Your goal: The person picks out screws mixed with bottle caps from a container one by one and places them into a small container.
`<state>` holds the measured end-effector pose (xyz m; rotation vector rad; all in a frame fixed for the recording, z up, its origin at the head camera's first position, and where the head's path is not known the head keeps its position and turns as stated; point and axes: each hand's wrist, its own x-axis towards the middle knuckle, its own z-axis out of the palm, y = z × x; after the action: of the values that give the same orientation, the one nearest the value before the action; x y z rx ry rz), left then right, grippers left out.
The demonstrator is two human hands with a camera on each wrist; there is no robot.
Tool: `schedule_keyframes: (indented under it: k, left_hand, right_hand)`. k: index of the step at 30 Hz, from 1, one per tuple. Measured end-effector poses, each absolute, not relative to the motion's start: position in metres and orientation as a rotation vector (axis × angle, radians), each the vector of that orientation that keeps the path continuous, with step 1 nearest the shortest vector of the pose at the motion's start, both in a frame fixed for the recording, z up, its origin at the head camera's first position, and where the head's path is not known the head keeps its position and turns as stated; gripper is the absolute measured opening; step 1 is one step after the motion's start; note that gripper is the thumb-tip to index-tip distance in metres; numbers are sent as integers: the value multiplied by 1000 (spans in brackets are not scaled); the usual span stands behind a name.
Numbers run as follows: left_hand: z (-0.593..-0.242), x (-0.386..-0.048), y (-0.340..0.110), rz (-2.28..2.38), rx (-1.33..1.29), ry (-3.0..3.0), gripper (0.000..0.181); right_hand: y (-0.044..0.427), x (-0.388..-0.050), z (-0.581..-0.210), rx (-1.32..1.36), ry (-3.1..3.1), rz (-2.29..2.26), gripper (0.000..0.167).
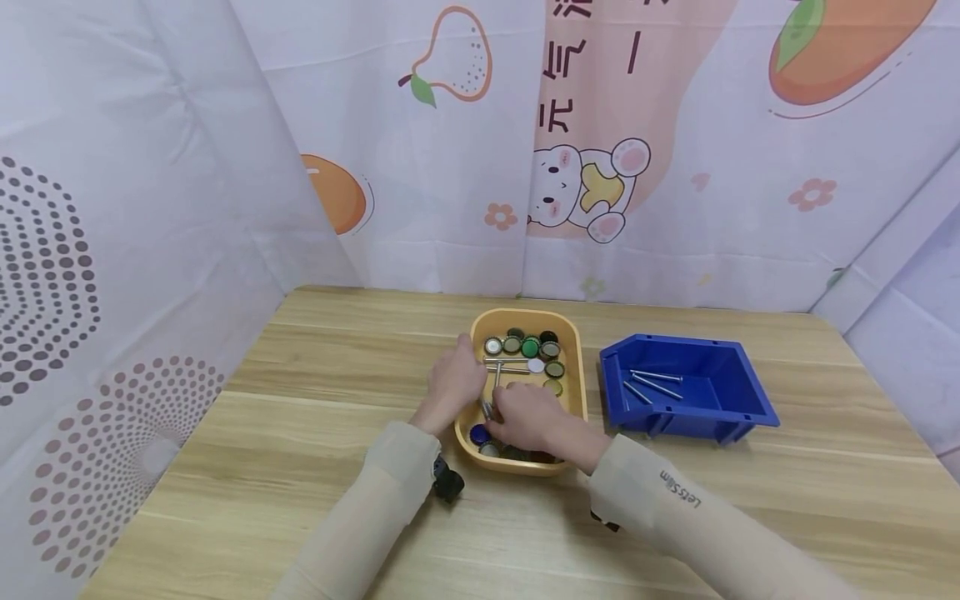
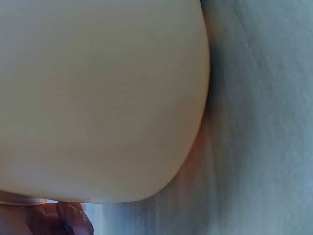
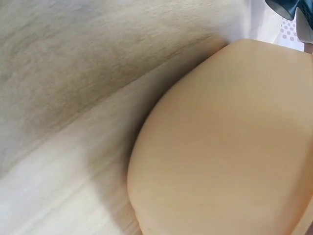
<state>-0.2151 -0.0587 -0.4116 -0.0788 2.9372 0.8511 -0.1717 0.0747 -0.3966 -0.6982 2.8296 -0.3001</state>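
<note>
An orange tray (image 1: 576, 367) holds bottle caps, among them a green cap (image 1: 530, 347) and a blue cap (image 1: 479, 434), plus several silver screws (image 1: 513, 370). My left hand (image 1: 455, 375) grips the tray's left rim, its fingertips partly hidden. Inside the tray, my right hand (image 1: 527, 414) pinches a silver screw (image 1: 497, 377) with fingers curled down among the contents. The tray's outer wall (image 2: 98, 98) fills much of the left wrist view, where fingers (image 2: 73, 218) show at the bottom left. In the right wrist view the tray wall (image 3: 220, 137) hides the right hand's fingers.
Right of the tray stands a blue bin (image 1: 705, 421) with several silver screws (image 1: 657, 385) in it. Both stand on a wooden table (image 1: 315, 375). A white printed curtain (image 1: 420, 183) hangs behind the table's far edge, and more white cloth (image 1: 150, 250) hangs at the left.
</note>
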Motion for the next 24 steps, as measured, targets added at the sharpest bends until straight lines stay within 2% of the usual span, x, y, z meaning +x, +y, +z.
schedule_keyframes:
  k: [14,24]
  left_hand:
    - [-409,-215,-58,810,-95,2949,34]
    - [-409,-213,-58,849,-86,2915,39]
  right_hand:
    - [82,-170,-400,-709,2821,-236,10]
    - [88,-169,-402,-672,2802,-286,11]
